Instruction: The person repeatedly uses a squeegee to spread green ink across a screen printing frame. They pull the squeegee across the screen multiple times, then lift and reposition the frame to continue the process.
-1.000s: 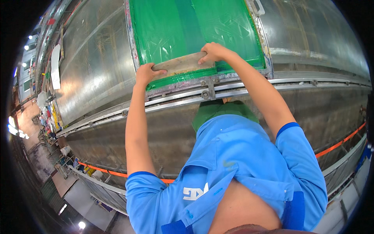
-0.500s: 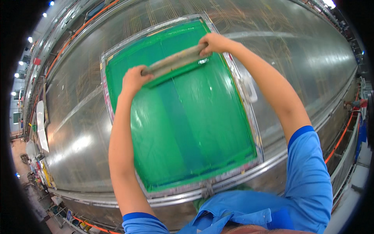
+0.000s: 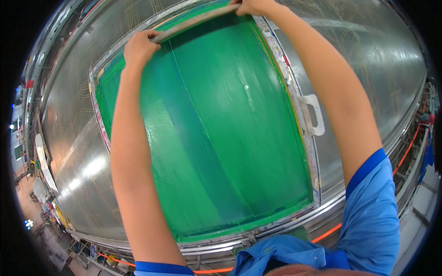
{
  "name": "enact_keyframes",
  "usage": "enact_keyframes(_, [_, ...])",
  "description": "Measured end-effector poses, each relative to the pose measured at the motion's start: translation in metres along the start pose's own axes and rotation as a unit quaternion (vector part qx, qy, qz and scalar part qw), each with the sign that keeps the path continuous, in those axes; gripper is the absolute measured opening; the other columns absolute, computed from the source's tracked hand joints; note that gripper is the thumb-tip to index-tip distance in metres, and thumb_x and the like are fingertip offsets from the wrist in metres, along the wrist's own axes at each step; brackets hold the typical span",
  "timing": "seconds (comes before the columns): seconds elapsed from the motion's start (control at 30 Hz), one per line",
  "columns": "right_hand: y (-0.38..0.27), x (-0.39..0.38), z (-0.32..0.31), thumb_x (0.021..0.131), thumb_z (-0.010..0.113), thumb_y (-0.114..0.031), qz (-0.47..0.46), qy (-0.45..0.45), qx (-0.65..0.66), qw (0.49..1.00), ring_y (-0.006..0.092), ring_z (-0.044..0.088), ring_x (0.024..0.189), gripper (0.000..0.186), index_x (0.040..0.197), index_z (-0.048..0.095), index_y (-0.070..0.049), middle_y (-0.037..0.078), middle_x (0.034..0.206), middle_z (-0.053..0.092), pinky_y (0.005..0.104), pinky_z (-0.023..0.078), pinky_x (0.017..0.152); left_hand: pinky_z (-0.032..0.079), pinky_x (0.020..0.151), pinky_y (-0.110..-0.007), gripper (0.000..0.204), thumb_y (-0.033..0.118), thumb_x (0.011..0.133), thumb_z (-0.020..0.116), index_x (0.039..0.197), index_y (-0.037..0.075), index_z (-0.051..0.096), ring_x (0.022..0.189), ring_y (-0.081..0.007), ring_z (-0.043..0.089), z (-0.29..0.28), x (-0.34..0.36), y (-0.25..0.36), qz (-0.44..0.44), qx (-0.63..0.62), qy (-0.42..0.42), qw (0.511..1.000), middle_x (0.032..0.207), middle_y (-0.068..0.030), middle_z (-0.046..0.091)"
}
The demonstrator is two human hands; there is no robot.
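Observation:
A long wooden-handled squeegee (image 3: 197, 20) lies across the far end of a green printing screen (image 3: 230, 129). My left hand (image 3: 140, 48) is closed round its left end. At its right end my right hand (image 3: 251, 6) grips the same handle, partly cut off by the top of the picture. Wet-looking green covers the mesh, with a darker blue-green band running lengthwise and a thin pale line beside it. The screen's metal frame (image 3: 314, 170) is stained with ink. The squeegee's blade edge is mostly hidden beneath the handle.
The screen rests on a long shiny metal table (image 3: 359, 60) with scratches and streaks. A white handle (image 3: 315, 115) sticks out from the frame's right side. Metal rails (image 3: 202, 248) run along the near edge, and an orange cable (image 3: 327, 233) hangs below. White curved pieces (image 3: 43, 161) stand far left.
Both hands have pushed the squeegee away from me, from the upper part of the screen to its far end. My view has shifted, and the white frame handle shows more plainly.

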State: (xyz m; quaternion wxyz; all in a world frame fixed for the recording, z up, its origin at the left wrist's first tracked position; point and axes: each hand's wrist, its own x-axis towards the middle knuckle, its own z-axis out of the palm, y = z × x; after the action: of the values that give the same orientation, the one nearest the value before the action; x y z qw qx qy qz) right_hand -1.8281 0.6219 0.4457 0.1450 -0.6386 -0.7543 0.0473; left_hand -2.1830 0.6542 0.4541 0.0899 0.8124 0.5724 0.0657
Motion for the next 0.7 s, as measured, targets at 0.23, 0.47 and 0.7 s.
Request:
enact_keyframes(0.23, [-0.063,-0.206,-0.026,0.071,0.073,-0.019,0.058,-0.114,0.018,0.992,0.0311,0.068,0.094,0.033,0.103,0.075,-0.014,0.009,0.101,0.073,0.0426,0.054,0.083,0.054,0.084,-0.037,0.047,0.008,0.069,0.075,0.111,0.029,0.075,0.098,-0.0247,0.067,0.016,-0.198,0.048,0.014,-0.043,0.005,0.999,0.107,-0.0004,0.074])
enact_keyframes(0.47, [-0.149,-0.477,-0.056,0.066,0.074,-0.006,0.051,-0.086,0.126,0.987,0.0259,0.067,0.101,0.041,0.106,0.075,-0.016,0.004,0.107,0.073,0.0382,0.055,0.086,0.053,0.080,-0.037,0.048,-0.001,0.063,0.071,0.105,0.022,0.076,0.094,-0.0228,0.064,0.023,-0.479,0.113,0.042,-0.080,0.012,0.996,0.111,0.0042,0.072])
enact_keyframes(0.7, [-0.198,-0.626,-0.088,0.064,0.082,-0.012,0.082,-0.160,0.148,0.973,0.0245,0.064,0.105,0.046,0.109,0.073,-0.014,0.003,0.116,0.069,0.0377,0.054,0.090,0.050,0.076,-0.037,0.046,-0.001,0.063,0.072,0.104,0.020,0.077,0.093,-0.0221,0.063,0.010,-0.633,0.167,0.019,-0.081,-0.034,0.996,0.110,0.0053,0.072])
